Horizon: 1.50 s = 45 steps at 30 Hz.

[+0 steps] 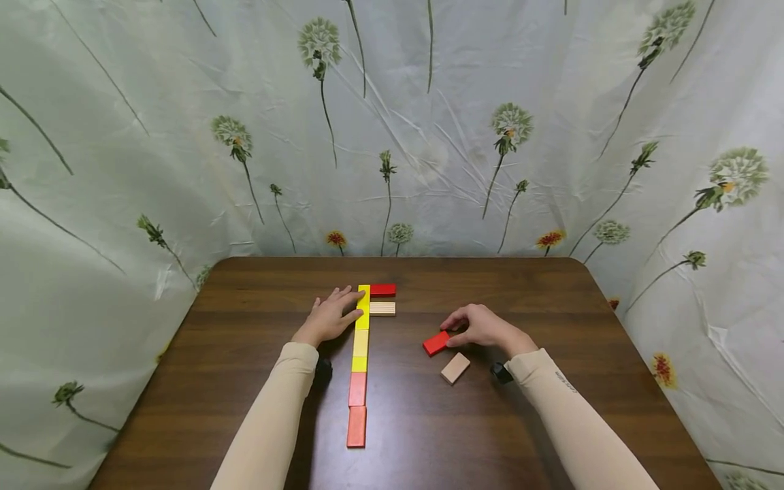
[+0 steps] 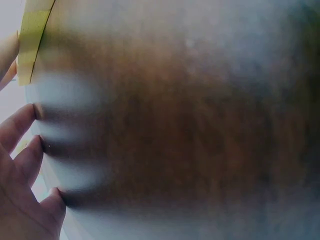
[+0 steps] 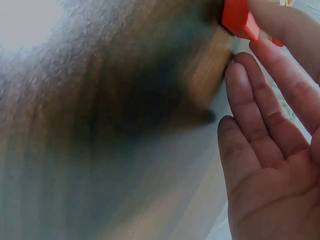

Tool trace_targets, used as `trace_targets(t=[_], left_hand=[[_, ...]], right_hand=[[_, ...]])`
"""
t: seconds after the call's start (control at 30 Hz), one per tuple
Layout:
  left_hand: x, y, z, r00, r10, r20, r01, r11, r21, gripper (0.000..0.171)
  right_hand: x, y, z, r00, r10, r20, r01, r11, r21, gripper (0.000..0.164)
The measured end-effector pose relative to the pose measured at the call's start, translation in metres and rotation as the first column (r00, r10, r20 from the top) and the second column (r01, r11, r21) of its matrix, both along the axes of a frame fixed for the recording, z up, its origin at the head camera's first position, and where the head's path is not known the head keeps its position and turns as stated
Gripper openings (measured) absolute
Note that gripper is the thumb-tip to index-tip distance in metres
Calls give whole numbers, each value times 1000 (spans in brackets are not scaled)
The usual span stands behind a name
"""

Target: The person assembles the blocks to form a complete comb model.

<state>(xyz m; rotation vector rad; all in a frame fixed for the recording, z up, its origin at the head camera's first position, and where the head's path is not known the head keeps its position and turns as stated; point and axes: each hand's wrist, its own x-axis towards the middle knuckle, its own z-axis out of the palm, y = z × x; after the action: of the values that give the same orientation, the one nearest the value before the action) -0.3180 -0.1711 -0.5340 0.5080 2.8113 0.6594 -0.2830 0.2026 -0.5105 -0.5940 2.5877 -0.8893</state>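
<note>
A straight row of flat wooden blocks runs toward the person, with yellow blocks (image 1: 361,344) at the far part and pinkish-red blocks (image 1: 356,427) at the near end. My left hand (image 1: 331,316) rests beside its far end, fingers spread, thumb and index fingertip on the yellow block (image 1: 363,299). Between thumb and fingers, my right hand (image 1: 484,328) pinches a red block (image 1: 435,344) low over the table; the right wrist view shows this red block (image 3: 237,20) at the top. A plain wooden block (image 1: 456,368) lies just nearer the person.
Against the row's far right side sit another red block (image 1: 383,290) and a striped pale block (image 1: 382,309). All rest on a dark brown wooden table (image 1: 539,292). Behind its back edge hangs a pale curtain (image 1: 429,170) with dandelion prints.
</note>
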Motion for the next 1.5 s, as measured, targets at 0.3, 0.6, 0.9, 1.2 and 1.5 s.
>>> trace_targets(t=[0.3, 0.6, 0.9, 1.2, 1.5], left_hand=[[0, -3, 4, 999, 29, 14, -29, 999, -12, 58], [-1, 2, 3, 999, 20, 28, -20, 1000, -1, 58], [0, 2, 3, 999, 25, 27, -25, 1000, -5, 58], [0, 4, 3, 999, 25, 26, -25, 1000, 0, 58], [1, 4, 4, 1000, 22, 21, -22, 1000, 6, 57]], right_hand=[[-2, -3, -3, 999, 4, -47, -4, 1000, -10, 26], [-2, -5, -6, 995, -38, -95, 38, 999, -4, 25], [-3, -12, -7, 993, -53, -107, 48, 997, -54, 24], [-6, -20, -9, 991, -47, -123, 37, 996, -86, 23], [-12, -36, -9, 991, -63, -115, 56, 996, -63, 21]])
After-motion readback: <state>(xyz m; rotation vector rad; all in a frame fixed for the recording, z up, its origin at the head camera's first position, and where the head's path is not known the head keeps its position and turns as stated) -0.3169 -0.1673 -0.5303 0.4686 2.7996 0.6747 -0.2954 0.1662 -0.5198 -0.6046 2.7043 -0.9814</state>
